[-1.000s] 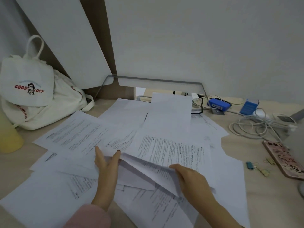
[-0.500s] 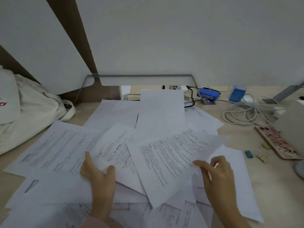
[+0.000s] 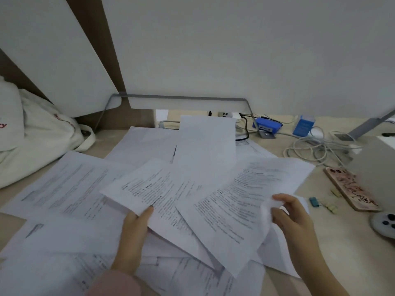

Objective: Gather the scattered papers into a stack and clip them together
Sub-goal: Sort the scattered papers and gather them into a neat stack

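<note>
Several printed white papers (image 3: 70,189) lie scattered and overlapping across the desk. My left hand (image 3: 135,229) pinches the near edge of one printed sheet (image 3: 149,189), thumb on top. My right hand (image 3: 290,214) grips the right edge of another printed sheet (image 3: 241,201), which is lifted and curled at the fingers. A blank sheet (image 3: 205,144) lies behind them. Small binder clips, one blue (image 3: 314,201) and yellow ones (image 3: 330,207), sit on the desk right of my right hand.
A white canvas bag (image 3: 38,142) sits at the left. A phone in a pink case (image 3: 350,189), tangled white cables (image 3: 310,148), a blue box (image 3: 267,124), a grey device (image 3: 376,167) and a round white object (image 3: 384,223) crowd the right side.
Both hands lifted their sheets higher and farther apart; the right hand's sheet swung to the right and its edge curled in the fingers. The camera view shifted slightly.
</note>
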A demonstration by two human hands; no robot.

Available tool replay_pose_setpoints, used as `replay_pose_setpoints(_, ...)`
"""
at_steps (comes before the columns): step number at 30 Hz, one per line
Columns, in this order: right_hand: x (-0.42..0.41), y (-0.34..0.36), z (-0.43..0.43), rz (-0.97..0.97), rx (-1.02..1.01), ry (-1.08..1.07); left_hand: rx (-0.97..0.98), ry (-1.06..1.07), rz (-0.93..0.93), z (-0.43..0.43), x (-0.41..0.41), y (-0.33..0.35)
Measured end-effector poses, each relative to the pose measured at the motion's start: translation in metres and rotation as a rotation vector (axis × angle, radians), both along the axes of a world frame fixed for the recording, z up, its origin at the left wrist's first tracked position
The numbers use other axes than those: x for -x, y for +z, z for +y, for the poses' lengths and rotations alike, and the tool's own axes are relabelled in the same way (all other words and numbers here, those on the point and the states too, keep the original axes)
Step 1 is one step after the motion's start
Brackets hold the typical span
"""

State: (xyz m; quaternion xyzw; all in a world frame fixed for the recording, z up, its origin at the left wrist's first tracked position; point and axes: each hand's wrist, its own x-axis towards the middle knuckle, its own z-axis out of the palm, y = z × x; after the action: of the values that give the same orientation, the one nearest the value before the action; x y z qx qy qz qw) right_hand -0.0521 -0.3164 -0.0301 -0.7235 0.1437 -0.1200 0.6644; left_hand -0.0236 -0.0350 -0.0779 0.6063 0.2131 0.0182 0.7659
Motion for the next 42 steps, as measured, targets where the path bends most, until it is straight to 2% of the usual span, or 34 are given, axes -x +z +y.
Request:
replay_pose_setpoints(5,-0.010,0.025,-0.022,0.041,-0.465,0.326,0.116,-0.084,0.051,0.004,0.010,0.011)
replay_pose_setpoints(8,-0.019,0.023,-0.032,0.094,-0.600,0.493,0.054,-0.207,0.048,0.009,0.021,0.016)
replay_pose_setpoints(10,-0.026,0.009,-0.036,0.190,-0.458,0.488,-0.001,-0.235,0.069,0.006,0.027,0.017)
replay_pose_setpoints(14,-0.039,-0.018,-0.031,0.251,0.122,0.427,-0.053,-0.142,0.074,-0.007,0.028,0.015)
replay_pose_setpoints(19,-0.051,-0.024,-0.021,0.243,0.396,0.541,-0.065,-0.129,0.118,-0.037,0.031,0.017)
replay_pose_setpoints(26,-0.067,-0.027,-0.025,0.248,0.361,0.633,-0.109,-0.099,0.159,-0.065,0.031,0.011)
replay_pose_setpoints(30,-0.087,-0.024,-0.036,0.201,0.314,0.534,-0.201,-0.002,0.190,-0.065,0.031,0.004)
replay_pose_setpoints(34,-0.125,-0.015,-0.040,0.223,0.117,0.397,-0.276,0.078,0.224,-0.061,0.026,0.007)
replay_pose_setpoints(39,-0.172,-0.008,-0.027,0.376,-0.252,0.331,-0.330,0.120,0.216,-0.048,0.026,0.010)
replay_pose_setpoints(42,-0.187,-0.013,-0.018,0.425,-0.267,0.338,-0.354,0.125,0.228,-0.043,0.023,0.011)
